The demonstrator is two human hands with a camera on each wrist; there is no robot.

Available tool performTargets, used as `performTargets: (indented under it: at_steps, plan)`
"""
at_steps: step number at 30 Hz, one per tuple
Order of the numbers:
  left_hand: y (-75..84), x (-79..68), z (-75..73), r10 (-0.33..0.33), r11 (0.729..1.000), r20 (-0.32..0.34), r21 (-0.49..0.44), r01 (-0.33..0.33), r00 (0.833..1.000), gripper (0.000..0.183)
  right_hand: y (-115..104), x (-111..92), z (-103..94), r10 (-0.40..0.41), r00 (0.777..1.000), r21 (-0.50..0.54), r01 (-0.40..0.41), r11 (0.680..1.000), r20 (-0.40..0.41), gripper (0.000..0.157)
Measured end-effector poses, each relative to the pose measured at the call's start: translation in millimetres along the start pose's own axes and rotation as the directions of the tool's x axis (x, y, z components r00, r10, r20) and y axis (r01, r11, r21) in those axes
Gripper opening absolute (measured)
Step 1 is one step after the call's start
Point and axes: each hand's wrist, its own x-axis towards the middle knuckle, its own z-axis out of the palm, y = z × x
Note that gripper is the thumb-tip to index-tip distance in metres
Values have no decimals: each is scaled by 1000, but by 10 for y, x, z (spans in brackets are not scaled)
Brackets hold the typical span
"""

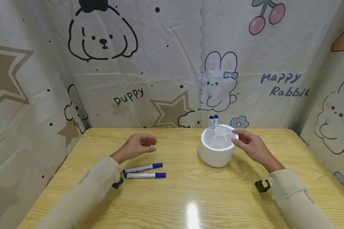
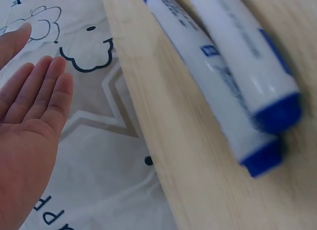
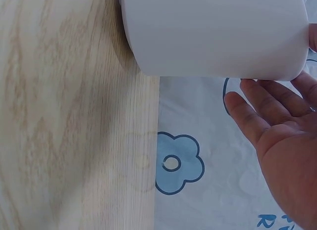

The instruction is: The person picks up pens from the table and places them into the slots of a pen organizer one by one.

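A round white pen holder (image 1: 217, 158) with divided compartments stands on the table, right of centre. Two markers, one black-capped (image 1: 211, 122) and one blue-capped (image 1: 216, 121), stand upright in its back compartments. At the holder's right rim, my right hand (image 1: 253, 147) grips the edge between thumb and fingers; in the right wrist view its fingertips (image 3: 237, 102) meet the white wall (image 3: 213, 37). My left hand (image 1: 136, 147) hovers empty, fingers extended, just beyond two blue-capped markers (image 1: 145, 175) lying close together on the table. The left wrist view shows its palm (image 2: 27, 141) facing the camera.
The wood-grain table (image 1: 177, 194) reaches back to a patterned cloth (image 1: 166, 63) that hangs behind and along both sides. A small black device (image 1: 262, 186) sits at the right wrist, another (image 1: 118, 183) at the left.
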Motion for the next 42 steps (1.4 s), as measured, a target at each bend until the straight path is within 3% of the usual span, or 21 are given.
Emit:
performTargets:
  at_steps: [12,19,24,42]
  plan:
    - [-216,-194,-118,-5,1000,39,8,5,999,42,9,1,9,4,1000,11,-4,1000,4,53]
    - [-357,-331,-176,-54,998,63,12,53,997,38,9,-4,4,15,1000,-2,-15,1000,1,55]
    - [-445,-404,-206,-54,998,71,23,52,996,36,-1,-5,8,10,1000,0,-10,1000,-1,55]
    - [-601,-592,-243,-140,990,98,31,137,985,30,4,-2,3,6,1000,0,-6,1000,-4,53]
